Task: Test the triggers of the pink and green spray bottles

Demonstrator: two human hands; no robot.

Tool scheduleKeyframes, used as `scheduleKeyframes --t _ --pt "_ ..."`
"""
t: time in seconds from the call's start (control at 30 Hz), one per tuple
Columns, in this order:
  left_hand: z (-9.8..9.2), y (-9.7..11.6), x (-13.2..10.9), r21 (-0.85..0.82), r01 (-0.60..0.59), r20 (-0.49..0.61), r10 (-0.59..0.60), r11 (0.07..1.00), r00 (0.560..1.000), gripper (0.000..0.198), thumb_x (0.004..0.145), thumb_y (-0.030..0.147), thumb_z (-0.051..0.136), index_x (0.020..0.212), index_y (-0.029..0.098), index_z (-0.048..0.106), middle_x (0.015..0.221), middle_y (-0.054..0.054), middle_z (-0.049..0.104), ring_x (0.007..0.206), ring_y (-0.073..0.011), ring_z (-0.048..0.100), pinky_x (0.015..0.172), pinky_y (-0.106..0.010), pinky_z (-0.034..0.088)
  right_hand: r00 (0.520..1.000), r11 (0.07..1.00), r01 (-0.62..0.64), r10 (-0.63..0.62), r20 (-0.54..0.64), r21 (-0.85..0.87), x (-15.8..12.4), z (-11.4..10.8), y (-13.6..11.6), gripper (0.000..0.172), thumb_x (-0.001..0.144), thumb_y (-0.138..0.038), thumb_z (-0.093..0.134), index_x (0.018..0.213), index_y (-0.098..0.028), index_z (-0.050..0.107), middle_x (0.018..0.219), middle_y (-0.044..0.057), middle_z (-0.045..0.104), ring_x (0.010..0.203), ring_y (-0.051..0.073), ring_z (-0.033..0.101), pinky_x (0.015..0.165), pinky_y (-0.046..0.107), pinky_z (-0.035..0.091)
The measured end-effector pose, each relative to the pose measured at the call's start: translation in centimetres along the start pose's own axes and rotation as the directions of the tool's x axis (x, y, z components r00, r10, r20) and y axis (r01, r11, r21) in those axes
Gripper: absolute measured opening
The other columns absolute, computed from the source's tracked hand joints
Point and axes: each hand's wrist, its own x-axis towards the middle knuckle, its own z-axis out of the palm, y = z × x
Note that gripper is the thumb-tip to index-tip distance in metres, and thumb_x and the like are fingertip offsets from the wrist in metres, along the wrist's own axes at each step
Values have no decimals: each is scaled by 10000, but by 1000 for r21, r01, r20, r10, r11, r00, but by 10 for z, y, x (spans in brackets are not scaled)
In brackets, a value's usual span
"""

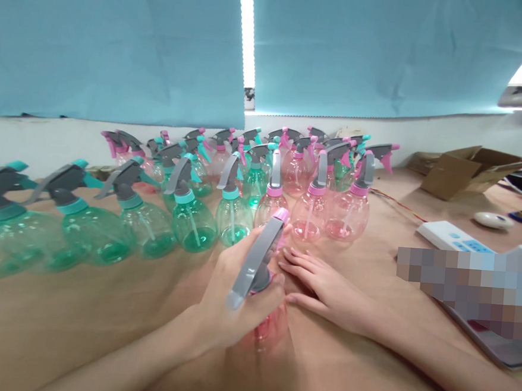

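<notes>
My left hand (231, 295) is wrapped round the neck of a pink spray bottle (256, 258) with a grey trigger head and a pink nozzle. Its clear pink body shows partly below my fingers and is blurred. To the right, my right hand (321, 283) lies flat on the brown table with its fingers stretched out, close to the held bottle. Behind my hands stand a pink bottle (309, 217) and another pink bottle (348, 213). A green spray bottle (193, 223) belongs to a row of several running off to the left.
More pink and green spray bottles crowd the table's back. At the right are an open cardboard box (461, 174), a white mouse-like object (493, 221), a white power strip (455, 236) and a blurred-out device (504, 349). Blue blinds (387, 55) hang behind.
</notes>
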Motion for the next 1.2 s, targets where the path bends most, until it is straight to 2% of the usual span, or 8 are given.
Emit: scheduleKeyframes --t 0.1,0.23,0.57,0.7,0.83,0.97,1.2 --pt "2 -6 -1 19 -60 -14 60 998 998 199 785 176 536 974 240 534 750 42 545 600 -118 511 582 -256 465 1000 1000 -5 5 11 -8 0 0 0 675 966 -590 467 1482 -155 443 1543 160 404 1449 337 322 1167 542 303" --pt "2 -12 -1 43 -59 -52 61 997 997 238 780 171 550 1010 232 543 805 22 597 696 -140 592 670 -283 514 1000 1000 -4 4 19 -16 1 0 1 656 973 -584 457 1466 -151 461 1550 160 391 1448 333 325 1163 549 308" --pt "3 -7 2 9 -36 -12 37 999 999 287 783 216 546 1066 251 514 765 36 571 680 -155 577 666 -290 511 1000 1000 5 -5 2 -10 0 0 1 631 968 -573 478 1436 -151 500 1536 168 411 1440 338 341 1153 558 319" --pt "3 -10 2 -1 -49 -13 49 999 999 288 796 209 552 1080 254 533 755 39 559 643 -141 562 640 -279 512 1000 1000 16 -17 -17 -4 -1 0 3 609 966 -564 492 1446 -189 493 1538 147 417 1435 330 354 1152 546 325" --pt "4 -15 2 4 -50 -25 50 999 998 369 787 209 579 1151 260 552 785 27 576 644 -142 574 635 -287 522 1000 1000 15 -15 -18 -15 -2 0 4 613 967 -567 489 1448 -187 492 1534 148 422 1433 333 358 1155 553 317" --pt "4 -16 2 6 -28 -25 28 1000 999 336 801 214 580 1134 244 555 794 13 582 658 -143 576 602 -275 503 1000 1000 8 -8 -3 -29 -2 0 3 645 971 -580 467 1463 -162 467 1546 153 399 1440 329 345 1161 550 310" --pt "5 -15 0 -13 -34 -8 34 999 999 317 815 181 585 1122 240 533 780 36 569 649 -120 562 633 -258 501 1000 1000 11 -11 1 -27 -2 0 4 639 974 -574 466 1472 -173 456 1557 143 378 1445 328 334 1164 549 308"
